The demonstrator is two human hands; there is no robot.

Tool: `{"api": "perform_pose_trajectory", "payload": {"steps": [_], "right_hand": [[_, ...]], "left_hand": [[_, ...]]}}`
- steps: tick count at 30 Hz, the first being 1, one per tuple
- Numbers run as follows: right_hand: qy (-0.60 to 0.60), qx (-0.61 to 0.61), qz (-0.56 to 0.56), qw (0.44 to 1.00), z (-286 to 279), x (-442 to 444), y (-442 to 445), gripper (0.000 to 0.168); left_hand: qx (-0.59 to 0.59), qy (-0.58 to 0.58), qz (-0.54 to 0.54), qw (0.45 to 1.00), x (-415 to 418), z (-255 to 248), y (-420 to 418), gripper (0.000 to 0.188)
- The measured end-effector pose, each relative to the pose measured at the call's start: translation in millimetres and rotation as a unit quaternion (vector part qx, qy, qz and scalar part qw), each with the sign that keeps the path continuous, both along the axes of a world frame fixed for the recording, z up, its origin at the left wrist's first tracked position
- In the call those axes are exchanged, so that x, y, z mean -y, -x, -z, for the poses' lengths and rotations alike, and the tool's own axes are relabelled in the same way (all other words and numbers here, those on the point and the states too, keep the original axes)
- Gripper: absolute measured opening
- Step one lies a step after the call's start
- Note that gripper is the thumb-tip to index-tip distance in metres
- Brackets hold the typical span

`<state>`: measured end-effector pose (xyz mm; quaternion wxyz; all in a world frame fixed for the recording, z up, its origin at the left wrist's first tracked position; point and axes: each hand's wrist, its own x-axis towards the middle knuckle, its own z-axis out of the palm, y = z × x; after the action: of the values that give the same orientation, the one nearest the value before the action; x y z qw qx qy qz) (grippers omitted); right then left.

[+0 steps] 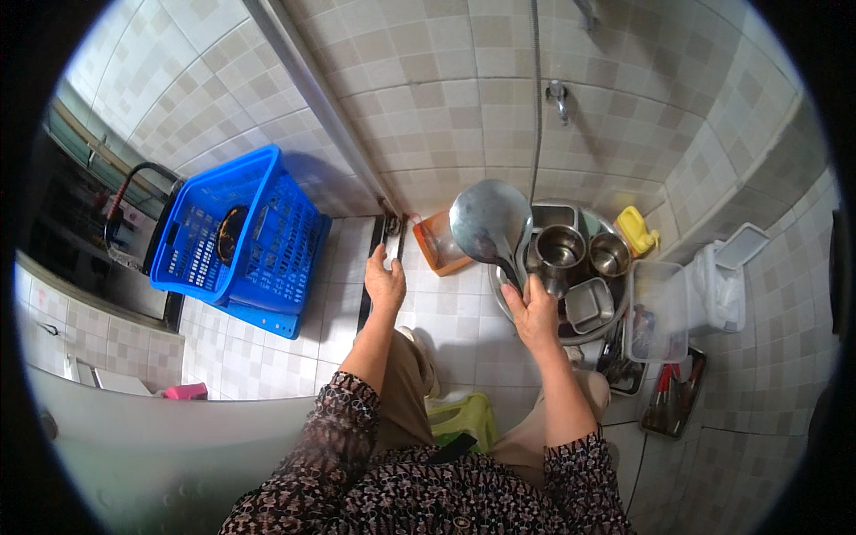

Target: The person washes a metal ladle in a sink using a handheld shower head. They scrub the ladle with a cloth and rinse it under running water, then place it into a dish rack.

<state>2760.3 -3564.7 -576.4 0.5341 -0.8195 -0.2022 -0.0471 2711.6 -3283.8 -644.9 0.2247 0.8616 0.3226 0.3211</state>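
My right hand grips the handle end of a large round metal ladle, which points up and to the left. A dark strip runs along its handle; whether that is a second utensil I cannot tell. My left hand is in the air, thumb and fingers apart, holding nothing. Beyond the right hand sits a wide metal basin. Inside it are a metal pot, a smaller metal pot and a rectangular metal container. The ladle's bowl hangs near an orange plastic container.
At the left a blue plastic basket holds a dark round item. Rightward are a yellow plastic jug, a clear plastic bin and a tray of utensils. A green stool is beneath me; a shower hose hangs ahead.
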Motion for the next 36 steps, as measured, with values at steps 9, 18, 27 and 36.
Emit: {"api": "perform_pose_trajectory", "payload": {"steps": [9,18,27,36], "right_hand": [[0.122,0.001,-0.023,0.992,23,-31,37,0.038],[0.164,-0.026,0.019,0.986,33,-3,62,0.038],[0.15,0.034,0.062,0.986,25,7,64,0.036],[0.167,-0.01,0.056,0.984,-1,26,27,0.034]], "left_hand": [[0.042,0.043,0.021,0.998,-32,31,11,0.039],[-0.004,0.029,0.064,0.998,9,-11,5,0.043],[-0.029,0.086,0.206,0.974,45,-20,2,0.046],[-0.024,0.099,0.305,0.947,87,-28,-17,0.047]]}}
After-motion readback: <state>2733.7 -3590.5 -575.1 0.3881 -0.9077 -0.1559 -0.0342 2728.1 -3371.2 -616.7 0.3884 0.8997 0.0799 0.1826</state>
